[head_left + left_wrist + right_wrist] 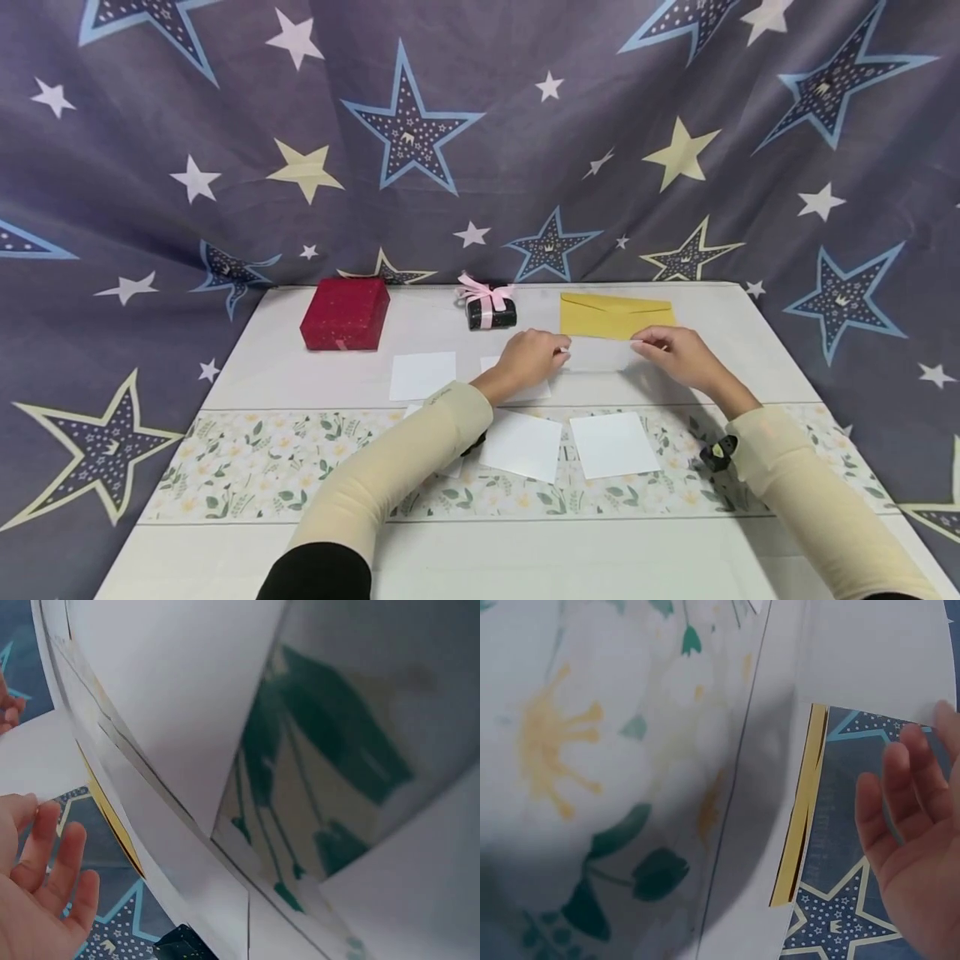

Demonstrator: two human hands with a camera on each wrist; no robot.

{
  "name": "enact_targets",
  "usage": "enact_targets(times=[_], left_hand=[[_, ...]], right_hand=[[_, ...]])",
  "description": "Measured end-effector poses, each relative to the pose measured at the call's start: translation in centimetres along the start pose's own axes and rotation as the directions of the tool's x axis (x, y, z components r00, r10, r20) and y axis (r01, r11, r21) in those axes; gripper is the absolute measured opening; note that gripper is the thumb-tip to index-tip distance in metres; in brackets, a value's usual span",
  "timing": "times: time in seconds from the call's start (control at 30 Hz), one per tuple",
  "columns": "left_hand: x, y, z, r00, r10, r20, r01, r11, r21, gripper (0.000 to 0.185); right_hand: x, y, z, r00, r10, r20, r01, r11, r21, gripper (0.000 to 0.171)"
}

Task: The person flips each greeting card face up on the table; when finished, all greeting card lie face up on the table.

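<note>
**Both hands at a clear sleeve, far side of table**

Head view alone shows the layout: a clear sleeve (598,357) lies just near of the yellow envelope (617,316), with the left hand (529,357) pinching its left end and the right hand (675,352) pinching its right end. Wrist views show fingers (46,859) only loosely curled and the envelope's edge (799,817); the grip itself is out of sight there.

A red box (345,313), a ribboned black box (491,310) and white cards (422,375) lie on the table (247,367).
</note>
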State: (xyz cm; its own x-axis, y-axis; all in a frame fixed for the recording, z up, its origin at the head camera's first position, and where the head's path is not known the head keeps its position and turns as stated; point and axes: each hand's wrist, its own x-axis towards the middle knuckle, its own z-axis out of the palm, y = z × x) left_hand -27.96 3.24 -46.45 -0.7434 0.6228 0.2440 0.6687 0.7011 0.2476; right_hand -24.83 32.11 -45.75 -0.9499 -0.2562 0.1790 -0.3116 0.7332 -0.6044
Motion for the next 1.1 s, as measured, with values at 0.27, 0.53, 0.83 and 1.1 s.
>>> enact_targets(times=[0.27,0.53,0.83,1.1], left_hand=[[-0.3,0.0,0.0,0.998,-0.030,0.049,0.032,0.998,-0.048,0.033],[-0.4,-0.2,-0.1,0.980,-0.049,0.193,0.062,0.996,-0.064,0.024],[-0.2,0.3,0.5,0.967,0.029,0.252,-0.034,0.999,0.016,0.009],[-0.3,0.8,0.8,0.958,-0.009,0.286,-0.020,0.995,0.096,0.034]], right_hand=[[-0.8,0.2,0.4,0.993,0.085,0.085,-0.097,0.983,0.154,0.035],[-1.1,0.4,0.9,0.986,0.038,0.164,-0.055,0.993,0.101,0.024],[-1.1,0.7,1.8,0.963,0.039,0.266,-0.033,0.999,-0.027,0.041],[-0.8,0.7,2.0,0.942,0.085,0.325,-0.068,0.996,-0.063,0.044]])
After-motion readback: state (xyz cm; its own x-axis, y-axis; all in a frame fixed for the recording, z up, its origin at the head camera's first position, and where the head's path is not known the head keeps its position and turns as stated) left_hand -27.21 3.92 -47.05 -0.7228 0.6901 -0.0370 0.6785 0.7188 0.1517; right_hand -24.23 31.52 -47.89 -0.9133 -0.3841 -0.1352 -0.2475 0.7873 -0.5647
